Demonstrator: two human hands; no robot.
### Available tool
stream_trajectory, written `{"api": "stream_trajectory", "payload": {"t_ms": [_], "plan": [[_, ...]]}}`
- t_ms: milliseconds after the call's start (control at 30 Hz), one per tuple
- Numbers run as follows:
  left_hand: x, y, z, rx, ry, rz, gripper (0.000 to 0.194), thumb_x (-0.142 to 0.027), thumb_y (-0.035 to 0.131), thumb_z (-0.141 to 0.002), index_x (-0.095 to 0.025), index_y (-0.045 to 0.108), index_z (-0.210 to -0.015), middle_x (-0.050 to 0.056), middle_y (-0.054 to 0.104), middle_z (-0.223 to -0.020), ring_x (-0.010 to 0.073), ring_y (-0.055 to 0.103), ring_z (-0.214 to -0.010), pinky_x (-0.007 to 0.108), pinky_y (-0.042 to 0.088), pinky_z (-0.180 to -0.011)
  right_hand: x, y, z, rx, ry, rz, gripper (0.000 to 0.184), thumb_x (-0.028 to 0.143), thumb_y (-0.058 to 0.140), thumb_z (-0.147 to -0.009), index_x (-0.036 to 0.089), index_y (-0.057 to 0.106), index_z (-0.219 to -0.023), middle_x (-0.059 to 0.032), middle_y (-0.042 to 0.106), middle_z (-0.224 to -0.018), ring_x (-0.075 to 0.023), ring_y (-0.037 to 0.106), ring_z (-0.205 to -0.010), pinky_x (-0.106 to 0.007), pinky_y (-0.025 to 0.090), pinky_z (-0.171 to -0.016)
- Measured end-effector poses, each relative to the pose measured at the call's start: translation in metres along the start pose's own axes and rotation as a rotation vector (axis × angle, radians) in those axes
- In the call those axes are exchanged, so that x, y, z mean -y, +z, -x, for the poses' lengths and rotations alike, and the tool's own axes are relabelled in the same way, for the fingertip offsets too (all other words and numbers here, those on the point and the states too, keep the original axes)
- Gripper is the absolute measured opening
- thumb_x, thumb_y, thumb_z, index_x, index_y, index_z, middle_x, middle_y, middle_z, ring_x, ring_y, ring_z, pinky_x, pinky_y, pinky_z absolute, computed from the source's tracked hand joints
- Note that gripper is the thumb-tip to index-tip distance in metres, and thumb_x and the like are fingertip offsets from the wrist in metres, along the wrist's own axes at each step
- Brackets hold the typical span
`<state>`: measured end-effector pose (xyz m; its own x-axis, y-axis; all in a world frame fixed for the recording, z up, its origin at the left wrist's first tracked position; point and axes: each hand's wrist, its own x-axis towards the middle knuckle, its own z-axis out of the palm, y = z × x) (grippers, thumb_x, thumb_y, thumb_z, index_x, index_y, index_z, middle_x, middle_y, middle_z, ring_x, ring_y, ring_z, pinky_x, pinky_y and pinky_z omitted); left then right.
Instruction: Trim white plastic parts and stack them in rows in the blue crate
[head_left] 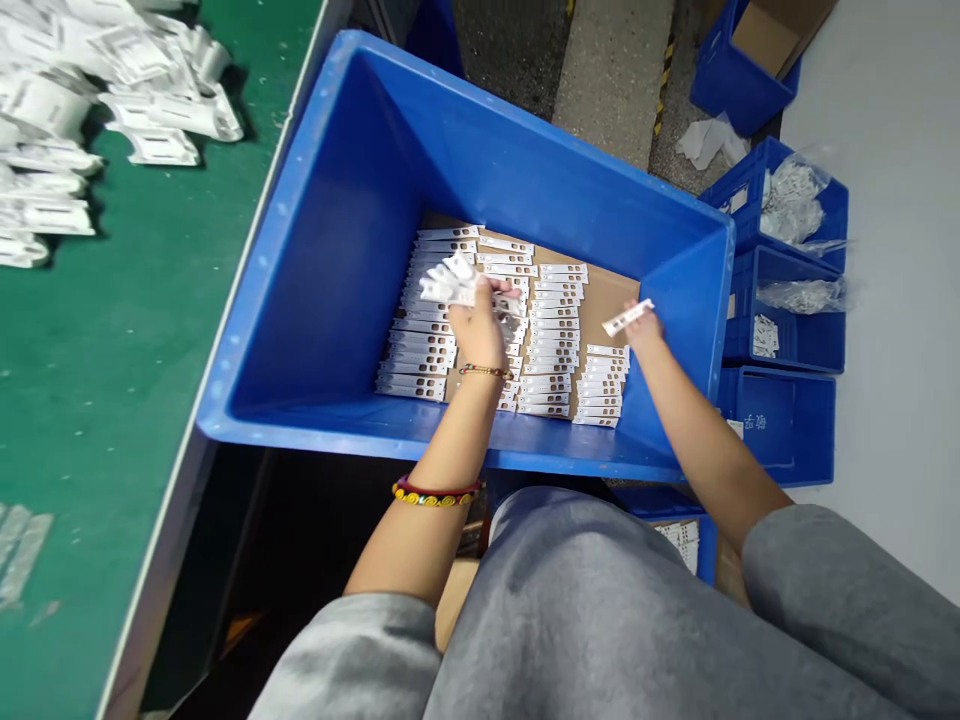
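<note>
My left hand point(480, 325) is closed round a bunch of white plastic parts point(452, 280), above the middle of a large blue bin point(480, 115). Over the bin's right side, my right hand point(643, 326) grips a single white plastic strip point(627, 317) with square holes, held at a tilt. Below both hands, similar white strips point(553, 335) lie in several columns on a brown cardboard sheet point(607, 285) at the bin's bottom. The rightmost column point(602, 385) is shorter than the others. My left hand and forearm hide part of the middle columns.
A green table point(150, 350) stands at the left, with a heap of white parts point(112, 90) at its back. Smaller blue bins point(795, 420) line the right wall, some holding bagged parts point(795, 200). Another blue bin with cardboard point(739, 85) stands at the back right.
</note>
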<state>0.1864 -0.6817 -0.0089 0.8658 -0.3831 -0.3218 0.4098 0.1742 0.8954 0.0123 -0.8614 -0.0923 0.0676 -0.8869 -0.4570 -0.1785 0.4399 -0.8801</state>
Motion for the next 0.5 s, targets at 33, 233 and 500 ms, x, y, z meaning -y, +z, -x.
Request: {"api": "stream_trajectory", "payload": {"t_ms": [33, 233, 500], "plan": [[-0.001, 0.002, 0.001, 0.036, -0.084, -0.006, 0.028, -0.037, 0.057, -0.09, -0.02, 0.054, -0.067, 0.0, 0.065, -0.064, 0.0113, 0.063, -0.056, 0.023, 0.053, -0.058, -0.002, -0.016, -0.006, -0.03, -0.021, 0.088, 0.037, 0.012, 0.029, -0.096, 0.018, 0.062, -0.109, -0.0042, 0.07, -0.097, -0.0142, 0.068, -0.098, -0.038, 0.051, -0.098], [-0.001, 0.012, 0.008, 0.269, -0.448, -0.061, 0.025, -0.032, 0.055, -0.087, -0.02, 0.049, -0.066, -0.006, 0.048, -0.055, 0.0058, 0.04, -0.038, 0.021, 0.036, -0.042, -0.032, -0.038, -0.005, 0.133, -0.209, 0.625, 0.03, 0.009, 0.053, -0.081, 0.014, 0.07, -0.106, -0.0081, 0.071, -0.107, -0.0211, 0.063, -0.105, -0.041, 0.042, -0.105], [0.002, 0.006, 0.005, 0.279, -0.484, -0.136, 0.006, -0.022, 0.053, -0.075, -0.018, 0.056, -0.073, -0.001, 0.058, -0.061, 0.0116, 0.054, -0.05, 0.023, 0.043, -0.047, -0.051, -0.033, 0.005, 0.405, -0.388, 1.007, 0.046, -0.001, 0.058, -0.074, 0.016, 0.071, -0.114, -0.0085, 0.065, -0.123, -0.0233, 0.052, -0.119, -0.036, 0.035, -0.11]]}}
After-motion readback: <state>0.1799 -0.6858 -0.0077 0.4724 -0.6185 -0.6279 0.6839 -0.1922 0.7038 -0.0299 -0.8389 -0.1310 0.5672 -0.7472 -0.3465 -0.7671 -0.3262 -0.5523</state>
